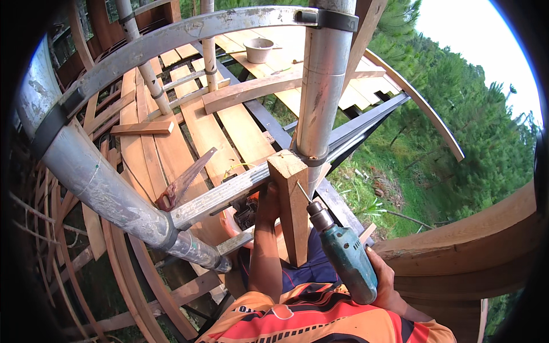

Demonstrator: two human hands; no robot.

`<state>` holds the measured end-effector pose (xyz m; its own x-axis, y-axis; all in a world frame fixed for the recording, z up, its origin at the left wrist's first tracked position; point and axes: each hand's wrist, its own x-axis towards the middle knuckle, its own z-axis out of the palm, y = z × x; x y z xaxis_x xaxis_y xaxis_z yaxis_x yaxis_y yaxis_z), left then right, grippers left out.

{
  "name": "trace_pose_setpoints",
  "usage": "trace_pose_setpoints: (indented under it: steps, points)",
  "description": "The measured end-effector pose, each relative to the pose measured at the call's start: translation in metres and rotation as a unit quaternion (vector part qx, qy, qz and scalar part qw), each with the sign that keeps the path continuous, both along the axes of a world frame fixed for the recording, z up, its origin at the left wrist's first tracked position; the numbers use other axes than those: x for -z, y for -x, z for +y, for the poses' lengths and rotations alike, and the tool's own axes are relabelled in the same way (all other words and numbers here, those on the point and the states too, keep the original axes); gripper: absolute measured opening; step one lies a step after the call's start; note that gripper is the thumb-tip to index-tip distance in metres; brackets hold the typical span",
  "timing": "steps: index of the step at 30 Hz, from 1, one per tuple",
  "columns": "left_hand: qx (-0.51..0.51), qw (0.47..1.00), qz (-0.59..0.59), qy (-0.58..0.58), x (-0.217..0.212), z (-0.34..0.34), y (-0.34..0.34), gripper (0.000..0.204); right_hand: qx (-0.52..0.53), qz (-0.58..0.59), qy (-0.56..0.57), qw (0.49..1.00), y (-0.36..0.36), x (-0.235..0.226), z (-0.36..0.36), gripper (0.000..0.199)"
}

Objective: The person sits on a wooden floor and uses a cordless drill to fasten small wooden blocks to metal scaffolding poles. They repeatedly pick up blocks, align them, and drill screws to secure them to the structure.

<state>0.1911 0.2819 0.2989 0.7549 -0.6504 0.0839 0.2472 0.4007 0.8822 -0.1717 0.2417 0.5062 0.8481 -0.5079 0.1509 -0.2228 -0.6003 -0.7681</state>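
Note:
A green power drill [349, 260] is gripped in my right hand [383, 277], its body tilted up and to the left. The thin drill bit [303, 191] points at the upper part of a squared wooden post [293, 211]; whether its tip touches the wood, I cannot tell. My left hand [269, 200] wraps round the post's left side near the top, its fingers partly hidden behind the wood. The post stands upright in front of me, next to a metal scaffold rail [220, 197].
Scaffold pipes [323, 86] rise ahead and at the left. A handsaw [186, 180] lies on planks with gaps between them. Farther off are a loose beam [251, 91] and a grey bucket [258, 51]. Beyond the metal beam [372, 123], the ground drops to a green slope.

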Motion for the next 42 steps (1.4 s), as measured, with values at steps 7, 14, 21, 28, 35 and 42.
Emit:
trace_pose_setpoints:
  steps: [7, 14, 21, 28, 35, 42]
  points:
    - [0.012, 0.998, 0.057, 0.033, -0.008, 0.001, 0.019, 0.078, -0.056, -0.108, 0.245, 0.962, -0.029, 0.006, 0.000, 0.070]
    - [0.034, 0.997, 0.060, 0.024, -0.005, 0.005, 0.016, 0.078, -0.063, -0.106, 0.233, 0.965, -0.028, 0.009, -0.004, 0.073]
    - [-0.044, 0.995, -0.040, -0.078, -0.015, 0.005, 0.013, 0.075, -0.055, -0.112, 0.262, 0.957, -0.038, 0.010, -0.006, 0.071]
    - [-0.049, 0.998, 0.039, 0.005, -0.044, 0.014, 0.025, 0.060, -0.040, -0.112, 0.284, 0.951, -0.046, 0.014, -0.002, 0.073]
    - [-0.087, 0.989, -0.045, -0.111, -0.035, 0.014, 0.022, 0.039, -0.047, -0.102, 0.207, 0.972, -0.041, 0.021, -0.003, 0.074]
    - [-0.066, 0.997, -0.003, -0.044, -0.010, 0.010, 0.019, 0.045, -0.047, -0.039, 0.148, 0.987, -0.022, 0.044, -0.010, 0.075]
